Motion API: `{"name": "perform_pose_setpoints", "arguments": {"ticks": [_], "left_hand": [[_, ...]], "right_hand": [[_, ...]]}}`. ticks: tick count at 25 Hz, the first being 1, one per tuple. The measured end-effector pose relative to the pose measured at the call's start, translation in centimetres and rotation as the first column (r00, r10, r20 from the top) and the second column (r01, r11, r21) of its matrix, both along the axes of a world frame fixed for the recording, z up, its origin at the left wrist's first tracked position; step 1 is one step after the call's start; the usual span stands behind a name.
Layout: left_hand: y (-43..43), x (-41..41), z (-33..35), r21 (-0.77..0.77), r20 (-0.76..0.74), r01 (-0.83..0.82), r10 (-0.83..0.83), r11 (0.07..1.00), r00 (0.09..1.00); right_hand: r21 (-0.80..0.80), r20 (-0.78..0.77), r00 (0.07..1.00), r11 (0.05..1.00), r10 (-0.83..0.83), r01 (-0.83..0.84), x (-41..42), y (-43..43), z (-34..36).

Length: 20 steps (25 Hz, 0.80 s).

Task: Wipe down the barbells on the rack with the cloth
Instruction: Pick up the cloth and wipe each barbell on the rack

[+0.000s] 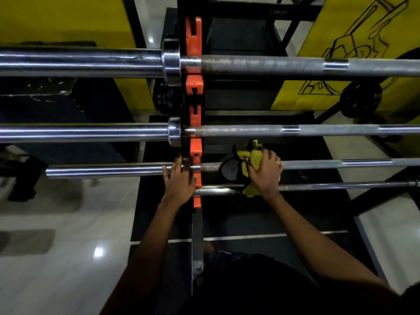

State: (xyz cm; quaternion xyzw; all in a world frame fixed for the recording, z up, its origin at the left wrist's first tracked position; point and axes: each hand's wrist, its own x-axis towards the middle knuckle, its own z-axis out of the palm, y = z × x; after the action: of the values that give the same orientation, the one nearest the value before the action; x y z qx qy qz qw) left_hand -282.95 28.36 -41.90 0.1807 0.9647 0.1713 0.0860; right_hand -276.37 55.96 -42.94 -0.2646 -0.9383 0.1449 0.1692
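Several steel barbells lie across a black rack with orange hooks [195,151]. The top barbell [261,64] and the second barbell [238,130] are untouched. My right hand [266,171] presses a yellow cloth [252,155] around the third barbell [341,164], just right of the hooks. My left hand [180,180] rests flat with fingers spread on that same bar's sleeve [102,172], beside the collar. The thin lowest bar [341,185] runs under my right wrist.
A black weight plate [361,101] hangs at the right in front of a yellow wall. The rack's grey upright [197,242] stands between my arms. Glossy white floor [68,223] lies at the left, with dark mats below the rack.
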Motion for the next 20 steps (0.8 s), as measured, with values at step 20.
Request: {"name": "perform_pose_setpoints", "arguments": {"ticks": [20], "left_hand": [[1.7,3.9,0.5,0.086,-0.155,0.150,-0.135,0.985,0.979]], "right_hand": [[-0.928,0.212,0.766,-0.371,-0.607,-0.038,-2.3,-7.6,-0.7]]}}
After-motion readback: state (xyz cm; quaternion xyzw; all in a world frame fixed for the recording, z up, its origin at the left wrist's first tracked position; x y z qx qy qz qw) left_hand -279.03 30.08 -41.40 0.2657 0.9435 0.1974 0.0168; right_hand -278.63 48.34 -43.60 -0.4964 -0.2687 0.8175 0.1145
